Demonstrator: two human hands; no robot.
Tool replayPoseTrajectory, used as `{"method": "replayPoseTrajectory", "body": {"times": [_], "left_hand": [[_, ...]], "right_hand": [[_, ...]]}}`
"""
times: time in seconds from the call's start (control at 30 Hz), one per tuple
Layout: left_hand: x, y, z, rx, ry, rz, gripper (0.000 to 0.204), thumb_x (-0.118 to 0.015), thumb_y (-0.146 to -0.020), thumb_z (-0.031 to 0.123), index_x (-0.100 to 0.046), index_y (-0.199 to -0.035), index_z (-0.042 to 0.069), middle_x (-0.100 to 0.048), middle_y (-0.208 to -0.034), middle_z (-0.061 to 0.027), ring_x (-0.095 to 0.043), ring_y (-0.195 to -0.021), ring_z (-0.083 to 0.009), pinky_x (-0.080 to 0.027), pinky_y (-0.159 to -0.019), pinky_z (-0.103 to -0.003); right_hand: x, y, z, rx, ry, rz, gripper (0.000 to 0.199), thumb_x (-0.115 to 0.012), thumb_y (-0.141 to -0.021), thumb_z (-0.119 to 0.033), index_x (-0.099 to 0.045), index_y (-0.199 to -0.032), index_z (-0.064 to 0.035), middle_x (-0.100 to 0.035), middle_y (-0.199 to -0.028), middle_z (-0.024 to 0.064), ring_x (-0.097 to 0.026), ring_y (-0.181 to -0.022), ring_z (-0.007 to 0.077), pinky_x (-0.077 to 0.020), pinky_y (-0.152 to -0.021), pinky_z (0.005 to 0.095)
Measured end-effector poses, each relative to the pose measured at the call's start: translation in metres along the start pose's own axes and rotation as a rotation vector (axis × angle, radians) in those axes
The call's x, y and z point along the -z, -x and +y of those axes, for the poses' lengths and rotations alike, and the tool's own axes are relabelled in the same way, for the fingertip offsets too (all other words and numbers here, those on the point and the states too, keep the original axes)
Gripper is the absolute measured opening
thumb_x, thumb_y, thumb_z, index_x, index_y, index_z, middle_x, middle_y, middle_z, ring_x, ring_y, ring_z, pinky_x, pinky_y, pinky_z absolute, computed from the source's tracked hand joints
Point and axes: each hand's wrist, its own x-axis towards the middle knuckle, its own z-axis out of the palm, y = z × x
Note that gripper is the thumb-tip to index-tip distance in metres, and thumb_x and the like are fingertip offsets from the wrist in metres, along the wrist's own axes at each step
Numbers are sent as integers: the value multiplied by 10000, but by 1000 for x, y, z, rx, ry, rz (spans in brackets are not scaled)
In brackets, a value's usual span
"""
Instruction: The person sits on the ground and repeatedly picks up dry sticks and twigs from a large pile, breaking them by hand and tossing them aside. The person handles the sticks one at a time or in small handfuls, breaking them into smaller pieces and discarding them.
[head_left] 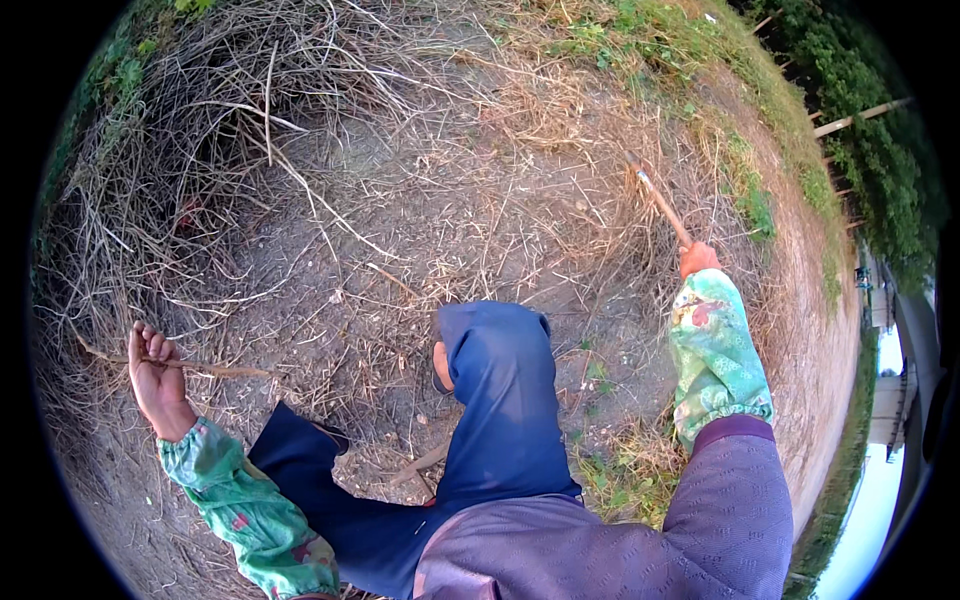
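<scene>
While I watch through the head camera, a person crouches on dry ground with a stick in each hand.

Nearest the lens I see a purple knit top and dark blue trousers (500, 400), the bent knee pointing ahead, with green floral sleeve covers (715, 350) over both forearms. On the left, the left hand (155, 375) has its fingers curled around a thin brown dry twig (200, 366) lying level just above the straw-strewn bare earth (400, 230). On the right, the right hand (698, 258) is fisted around the lower end of a slim wooden tool handle (660, 203), which slants up and away into dry grass; I cannot make out its far tip. Beyond the left hand lies a heap of tangled dead branches (170, 150). Farthest off, green weeds (660, 30) edge the slope.
</scene>
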Motion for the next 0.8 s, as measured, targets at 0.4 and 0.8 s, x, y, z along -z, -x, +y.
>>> {"method": "replayPoseTrajectory", "body": {"times": [0.4,0.8], "left_hand": [[49,-23,-9,48,-187,52,164,-494,-1049,176,-518,-985,27,-494,-788,-16,-373,-603,-95,-343,-531,-243],[112,-15,-42,161,-753,472,247,-592,-974,334,-530,-815,156,-404,-606,57,-336,-451,-66,-248,-370,-239]], "right_hand": [[-108,53,-24,-157,-1225,55,422,-695,-900,-409,-650,-788,-6,-545,-561,53,-563,-539,174,-434,-543,393],[-139,48,-8,-202,-965,-382,503,-690,-859,-496,-694,-868,7,-667,-655,138,-660,-652,322,-507,-641,449]]}}
